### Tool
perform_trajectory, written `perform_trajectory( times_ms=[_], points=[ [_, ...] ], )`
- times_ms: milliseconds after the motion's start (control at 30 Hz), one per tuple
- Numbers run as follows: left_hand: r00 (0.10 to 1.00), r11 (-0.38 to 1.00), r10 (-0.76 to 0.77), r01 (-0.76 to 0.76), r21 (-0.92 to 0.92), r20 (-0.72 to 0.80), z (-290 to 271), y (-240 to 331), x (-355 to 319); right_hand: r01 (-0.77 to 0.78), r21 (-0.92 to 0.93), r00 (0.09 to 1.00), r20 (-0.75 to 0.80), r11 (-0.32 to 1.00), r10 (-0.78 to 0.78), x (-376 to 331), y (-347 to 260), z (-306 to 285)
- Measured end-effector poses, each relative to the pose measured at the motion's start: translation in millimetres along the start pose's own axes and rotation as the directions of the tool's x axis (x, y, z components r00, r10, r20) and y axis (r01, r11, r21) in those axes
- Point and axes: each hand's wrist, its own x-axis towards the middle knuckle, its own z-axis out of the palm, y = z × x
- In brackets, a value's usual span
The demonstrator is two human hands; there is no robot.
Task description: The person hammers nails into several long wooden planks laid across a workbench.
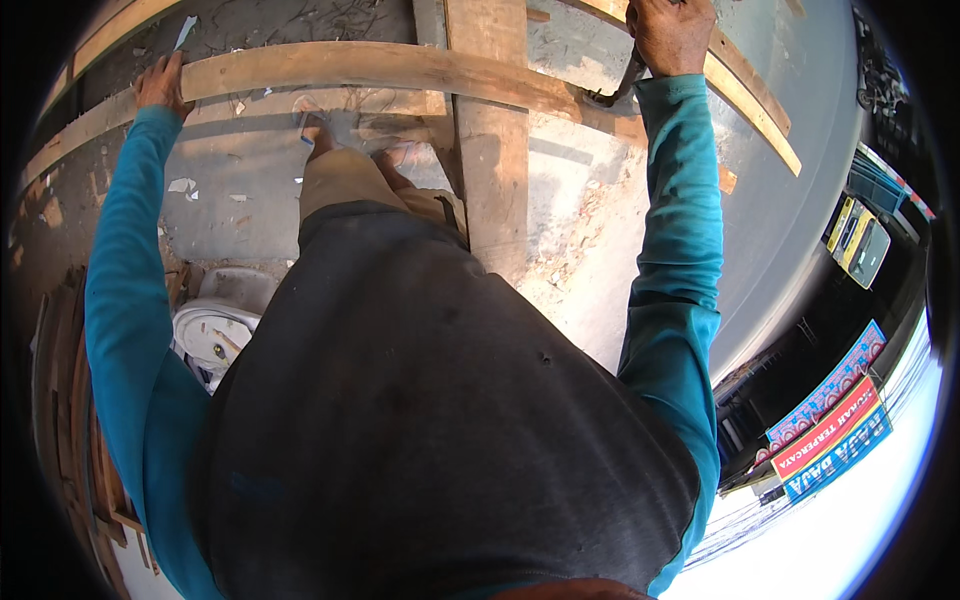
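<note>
A long wooden plank (350, 68) runs across the upper part of the view, bent by the lens. Near its left end my left hand (163, 84) grips it, fingers over the wood. At the upper right my right hand (672, 32) is closed around a dark, curved metal tool (628, 82), like a pry bar or claw hammer. The tool's lower end meets the plank near its right part. How much of the tool lies inside the fist is hidden. Beneath the plank passes a wide upright board (497, 180).
My feet stand on dusty ground (230, 215) strewn with scraps. A white plastic chair (215, 335) and stacked timber (75, 400) are at the left. More lumber (750, 100) lies at the upper right, beside a road (800, 210) with a yellow vehicle (860, 240) and signboards (830, 435).
</note>
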Motion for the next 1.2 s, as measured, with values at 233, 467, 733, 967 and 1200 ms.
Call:
perform_trajectory(
  times_ms=[233,467,733,967,1200],
  points=[
    [0.996,0.998,-0.033,0.029,0.054,0.077,-9.9,3.1,5.4,0.277,0.089,0.919,-0.315,0.957,-0.237,-55.4,25.7,-20.7],
    [0.993,0.995,-0.06,0.052,0.084,0.098,6.7,-6.0,13.7,0.398,0.272,0.817,-0.54,0.876,-0.203,-121.9,22.1,-31.6],
    [0.986,0.99,-0.09,0.074,0.119,0.138,-7.9,-4.6,16.3,0.494,0.28,0.809,-0.494,0.823,-0.317,-207.0,30.0,-14.5],
    [1.0,0.999,-0.001,0.003,-0.052,0.031,-6.5,13.8,15.7,0.11,0.217,0.849,-0.528,0.97,0.022,-178.2,-6.8,-45.1],
    [0.999,0.994,-0.005,0.001,-0.112,-0.04,21.9,-12.5,-8.2,0.058,0.476,0.944,-0.311,0.878,0.107,-237.9,-64.2,-10.2]
  ],
)
